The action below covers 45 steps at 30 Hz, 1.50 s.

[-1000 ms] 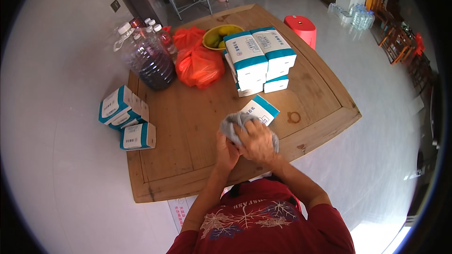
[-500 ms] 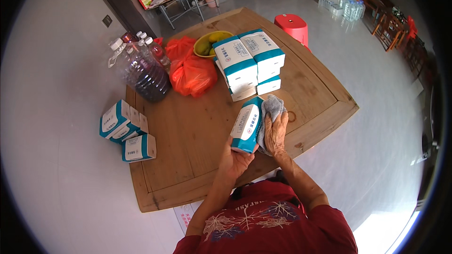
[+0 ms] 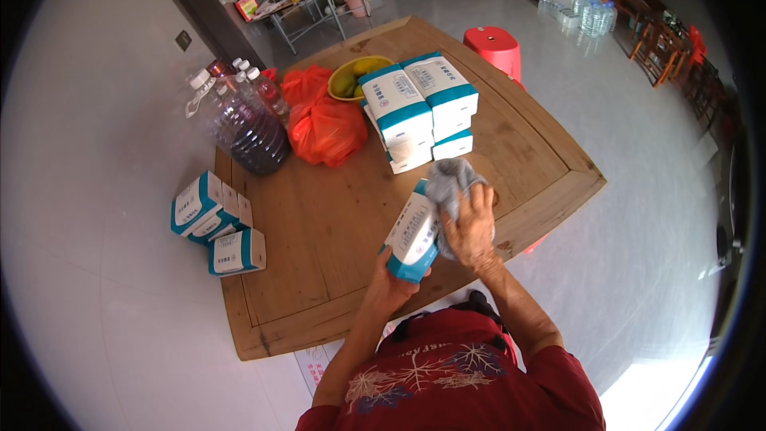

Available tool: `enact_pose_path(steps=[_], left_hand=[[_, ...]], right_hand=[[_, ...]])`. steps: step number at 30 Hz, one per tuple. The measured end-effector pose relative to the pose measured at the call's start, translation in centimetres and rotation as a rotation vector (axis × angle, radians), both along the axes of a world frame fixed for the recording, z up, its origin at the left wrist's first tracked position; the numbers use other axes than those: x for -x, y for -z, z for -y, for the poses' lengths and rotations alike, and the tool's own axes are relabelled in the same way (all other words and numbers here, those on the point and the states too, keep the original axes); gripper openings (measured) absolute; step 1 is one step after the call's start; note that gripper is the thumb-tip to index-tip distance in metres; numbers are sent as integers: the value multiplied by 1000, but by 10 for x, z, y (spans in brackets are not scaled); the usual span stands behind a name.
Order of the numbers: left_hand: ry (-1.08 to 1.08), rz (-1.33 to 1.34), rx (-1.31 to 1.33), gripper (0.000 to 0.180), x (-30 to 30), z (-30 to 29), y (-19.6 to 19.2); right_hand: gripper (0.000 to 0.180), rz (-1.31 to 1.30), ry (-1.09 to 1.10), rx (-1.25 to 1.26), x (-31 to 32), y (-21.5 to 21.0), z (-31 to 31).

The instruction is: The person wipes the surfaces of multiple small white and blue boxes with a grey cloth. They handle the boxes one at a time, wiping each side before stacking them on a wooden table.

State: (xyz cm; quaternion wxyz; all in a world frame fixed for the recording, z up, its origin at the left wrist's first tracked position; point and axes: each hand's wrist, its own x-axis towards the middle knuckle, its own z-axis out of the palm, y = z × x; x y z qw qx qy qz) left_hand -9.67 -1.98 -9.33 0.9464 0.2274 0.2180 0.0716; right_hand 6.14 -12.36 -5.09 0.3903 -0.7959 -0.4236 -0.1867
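Observation:
My left hand (image 3: 395, 283) grips the near end of a teal-and-white tissue pack (image 3: 411, 239), held tilted above the near part of the wooden table (image 3: 319, 247). Against the pack's right side, my right hand (image 3: 472, 227) presses a grey cloth (image 3: 449, 183), fingers bent over it. Beyond my hands stands a stack of similar tissue packs (image 3: 415, 100), two side by side on top. More tissue packs (image 3: 219, 223) are piled at the table's left edge. My right palm and the cloth's underside are hidden.
Large plastic bottles (image 3: 247, 124) with dark contents stand at the far left, beside red plastic bags (image 3: 323, 124). Behind the stack is a yellow bowl (image 3: 341, 97) of green and yellow fruit. A red stool (image 3: 493, 46) stands past the table's right far edge.
The pack has turned in my left hand and shifted slightly nearer. My right hand has moved a little right, its fingers more spread over the cloth.

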Motion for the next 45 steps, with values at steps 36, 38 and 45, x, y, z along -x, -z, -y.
enact_pose_path(steps=[36,38,45], left_hand=[[-487,127,123,55,-26,-6,-18],[-388,232,146,55,-19,-10,-9],[-366,159,22,50,-6,-6,-19]], right_hand=[[37,3,-469,-161,49,-15,-9],[44,163,-563,-5,56,5,0],[51,123,-581,-59,68,24,24]])
